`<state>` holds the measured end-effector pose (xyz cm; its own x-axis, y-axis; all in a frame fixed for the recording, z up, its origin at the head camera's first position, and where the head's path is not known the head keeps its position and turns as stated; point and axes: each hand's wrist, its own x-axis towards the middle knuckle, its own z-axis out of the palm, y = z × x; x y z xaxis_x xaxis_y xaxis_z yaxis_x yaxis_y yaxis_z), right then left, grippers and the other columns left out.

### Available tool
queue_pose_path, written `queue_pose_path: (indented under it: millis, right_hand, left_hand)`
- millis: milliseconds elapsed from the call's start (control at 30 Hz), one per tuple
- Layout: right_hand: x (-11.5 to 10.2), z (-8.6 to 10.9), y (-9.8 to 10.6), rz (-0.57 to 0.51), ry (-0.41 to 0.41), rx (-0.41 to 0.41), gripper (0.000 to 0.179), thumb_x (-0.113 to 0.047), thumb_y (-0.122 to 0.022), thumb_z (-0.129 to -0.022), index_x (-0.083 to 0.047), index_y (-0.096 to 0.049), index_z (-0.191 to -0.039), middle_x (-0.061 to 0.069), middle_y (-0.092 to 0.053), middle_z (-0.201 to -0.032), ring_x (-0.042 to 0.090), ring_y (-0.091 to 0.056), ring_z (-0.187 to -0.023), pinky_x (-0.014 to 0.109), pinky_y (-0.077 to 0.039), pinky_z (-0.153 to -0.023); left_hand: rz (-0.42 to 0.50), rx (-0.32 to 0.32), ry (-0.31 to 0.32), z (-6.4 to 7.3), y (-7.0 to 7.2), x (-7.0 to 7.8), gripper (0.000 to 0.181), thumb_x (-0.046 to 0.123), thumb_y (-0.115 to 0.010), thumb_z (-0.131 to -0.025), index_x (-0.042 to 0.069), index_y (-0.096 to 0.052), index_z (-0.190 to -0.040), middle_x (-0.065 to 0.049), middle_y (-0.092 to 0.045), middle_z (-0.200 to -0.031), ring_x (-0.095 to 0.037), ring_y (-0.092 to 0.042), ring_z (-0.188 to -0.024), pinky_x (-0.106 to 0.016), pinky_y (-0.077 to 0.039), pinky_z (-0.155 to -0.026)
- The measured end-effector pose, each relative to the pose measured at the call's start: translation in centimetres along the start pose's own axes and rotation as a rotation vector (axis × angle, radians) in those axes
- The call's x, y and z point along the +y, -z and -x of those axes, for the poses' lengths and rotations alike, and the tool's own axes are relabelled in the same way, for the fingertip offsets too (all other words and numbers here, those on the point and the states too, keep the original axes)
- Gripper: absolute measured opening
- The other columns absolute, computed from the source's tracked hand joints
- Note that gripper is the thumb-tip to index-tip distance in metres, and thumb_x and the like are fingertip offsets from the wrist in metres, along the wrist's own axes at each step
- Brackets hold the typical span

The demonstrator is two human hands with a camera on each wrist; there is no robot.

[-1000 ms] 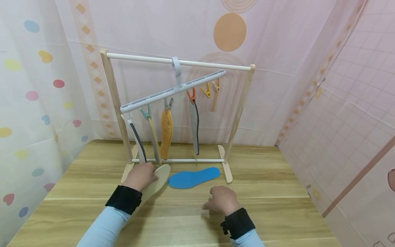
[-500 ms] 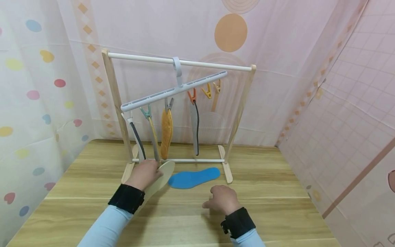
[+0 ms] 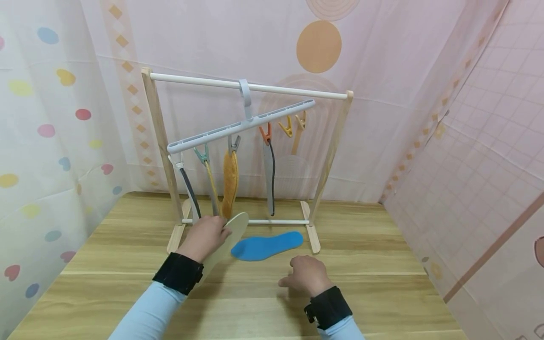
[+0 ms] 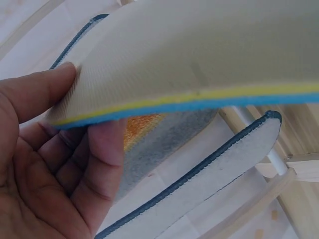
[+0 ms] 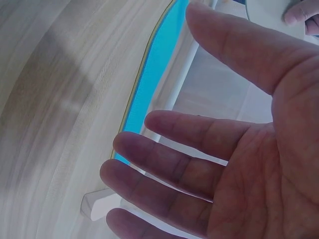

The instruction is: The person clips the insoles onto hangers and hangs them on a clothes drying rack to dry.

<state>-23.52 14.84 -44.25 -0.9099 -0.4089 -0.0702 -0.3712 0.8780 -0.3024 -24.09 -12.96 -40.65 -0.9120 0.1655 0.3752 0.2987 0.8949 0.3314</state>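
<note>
Left grip (image 3: 205, 237) pinches a cream insole (image 3: 224, 246) between thumb and fingers; right grip (image 3: 309, 275) holds nothing, fingers spread. Above the table (image 3: 369, 255), in front of the rack (image 3: 195, 81), the cream insole has just moved up and rightward, apparently bringing it nearer the hanging insoles (image 3: 231, 182). Its long axis slants from near left to far right, rounded end pointing away.

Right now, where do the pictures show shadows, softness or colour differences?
Head view: soft shadows lie on the table near the left hand and right hand; left wrist view: the cream insole looks slightly soft; right wrist view: the blue insole looks more turquoise than in the head view.
</note>
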Motion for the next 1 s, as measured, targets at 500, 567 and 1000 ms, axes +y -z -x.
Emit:
queue_pose_path:
  millis: [500, 567, 1000]
  right_hand:
    - [0.0, -0.1, 0.2, 0.013, -0.012, -0.003, 0.051, -0.041, -0.082, -0.078, 0.0, -0.072, -0.106, 0.012, -0.071, -0.096, 0.03, -0.066, -0.086, 0.046, -0.053, -0.069]
    - [-0.1, -0.1, 0.2, 0.015, -0.013, -0.005, 0.052, -0.041, -0.081, -0.078, 0.001, -0.072, -0.107, 0.013, -0.071, -0.098, 0.031, -0.066, -0.087, 0.047, -0.053, -0.071]
    - [-0.2, -0.2, 0.3, 0.013, -0.029, -0.002, 0.054, -0.042, -0.081, -0.079, 0.001, -0.071, -0.109, 0.015, -0.07, -0.102, 0.034, -0.066, -0.091, 0.048, -0.053, -0.073]
  left_hand:
    - [0.037, -0.013, 0.03, -0.8, 0.1, 0.9, 0.009, 0.008, -0.07, -0.089, 0.004, -0.067, -0.082, -0.004, -0.061, -0.065, -0.015, -0.056, -0.055, -0.03, -0.048, -0.05]
    - [0.048, -0.021, 0.038, -0.9, 0.2, 1.0, 0.007, 0.008, -0.07, -0.089, 0.003, -0.068, -0.085, -0.006, -0.063, -0.069, -0.016, -0.058, -0.057, -0.031, -0.05, -0.051]
    - [0.071, -0.012, 0.028, -1.3, 0.1, 1.8, 0.008, 0.01, -0.067, -0.089, 0.005, -0.065, -0.084, -0.002, -0.057, -0.064, -0.014, -0.054, -0.053, -0.03, -0.048, -0.051]
